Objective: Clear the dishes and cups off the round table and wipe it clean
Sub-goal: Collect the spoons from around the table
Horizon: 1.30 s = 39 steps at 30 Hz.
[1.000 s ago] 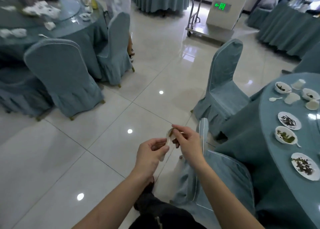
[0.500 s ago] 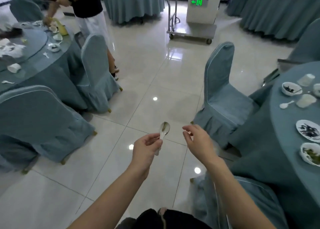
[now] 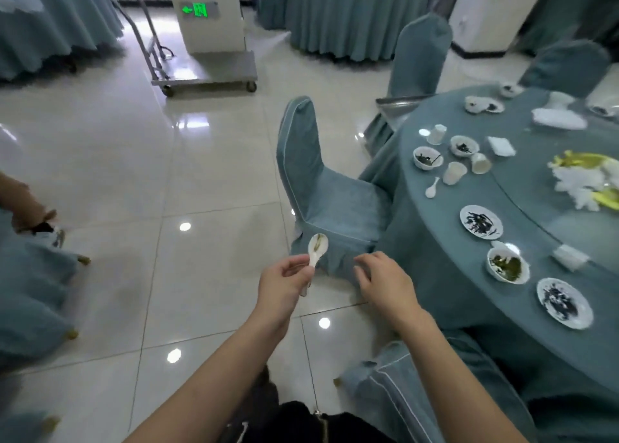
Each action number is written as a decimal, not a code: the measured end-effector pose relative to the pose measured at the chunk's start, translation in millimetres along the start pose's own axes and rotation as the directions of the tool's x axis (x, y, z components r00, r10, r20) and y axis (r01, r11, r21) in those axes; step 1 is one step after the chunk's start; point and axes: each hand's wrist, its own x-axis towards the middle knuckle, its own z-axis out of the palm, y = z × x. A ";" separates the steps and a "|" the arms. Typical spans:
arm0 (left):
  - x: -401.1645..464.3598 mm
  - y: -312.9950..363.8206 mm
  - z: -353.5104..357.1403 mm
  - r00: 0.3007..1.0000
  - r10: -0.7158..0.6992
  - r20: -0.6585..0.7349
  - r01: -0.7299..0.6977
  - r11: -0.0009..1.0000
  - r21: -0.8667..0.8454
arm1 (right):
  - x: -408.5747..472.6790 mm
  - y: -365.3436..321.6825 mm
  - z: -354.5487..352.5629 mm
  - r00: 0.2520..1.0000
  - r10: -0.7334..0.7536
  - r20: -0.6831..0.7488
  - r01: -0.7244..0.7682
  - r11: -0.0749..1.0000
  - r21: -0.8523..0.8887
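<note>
- One spoon is in your left hand: thumb and fingers pinch its handle, the bowl points up and has some green bits in it. You hold it over the floor, away from the table.
- Your right hand is just beside it, palm down, fingers loosely bent, and it holds nothing.
- The table is at your right and most of the work is left, I judge. Nearest to you stand two plates with dark scraps and, between them, a bowl with green leftovers.
- Further along the edge you have two more bowls, three cups, one of them lying on its side, and a second spoon lying flat on the cloth.
- At the far side there are more small dishes and white napkins; toward the middle lie crumpled white and yellow things, I cannot tell what exactly.
- No cloth for wiping is visible, so the wiping is not yet begun.
- A chair stands between you and the table, and a metal cart waits behind on the floor; maybe the dishes go there, but this is only my guess.
</note>
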 end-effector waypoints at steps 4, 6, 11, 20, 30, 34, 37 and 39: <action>71.6 43.5 21.2 0.986 0.003 0.166 -0.015 0.997 0.074 | 33.7 2.4 -19.5 0.979 0.195 -0.050 -0.195 0.981 0.003; 95.6 58.5 40.0 0.963 -0.008 0.269 -0.019 0.995 0.098 | 45.0 8.7 -27.8 0.950 0.295 -0.102 -0.293 0.956 0.030; 131.0 70.4 80.1 0.897 -0.094 0.432 0.013 0.982 0.188 | 51.2 31.9 -39.9 0.856 0.496 -0.146 -0.486 0.868 0.097; 212.3 77.2 159.6 0.837 -0.204 0.508 0.020 0.939 0.343 | 93.0 113.0 -47.5 0.686 0.699 -0.202 -0.657 0.715 0.239; 290.1 99.6 329.0 0.824 -0.214 0.524 -0.047 0.897 0.440 | 168.1 312.1 -77.0 0.456 0.868 -0.199 -0.799 0.497 0.338; 305.0 88.9 380.6 0.801 -0.265 0.536 -0.038 0.872 0.488 | 182.6 385.9 -84.6 0.433 0.891 -0.135 -0.848 0.454 0.274; 310.0 85.0 400.2 0.799 -0.281 0.531 -0.041 0.856 0.515 | 191.3 416.9 -82.9 0.447 0.894 -0.017 -0.878 0.443 0.180; 313.5 83.3 408.3 0.806 -0.295 0.513 -0.031 0.845 0.534 | 195.3 430.1 -79.7 0.451 0.891 0.048 -0.890 0.445 0.098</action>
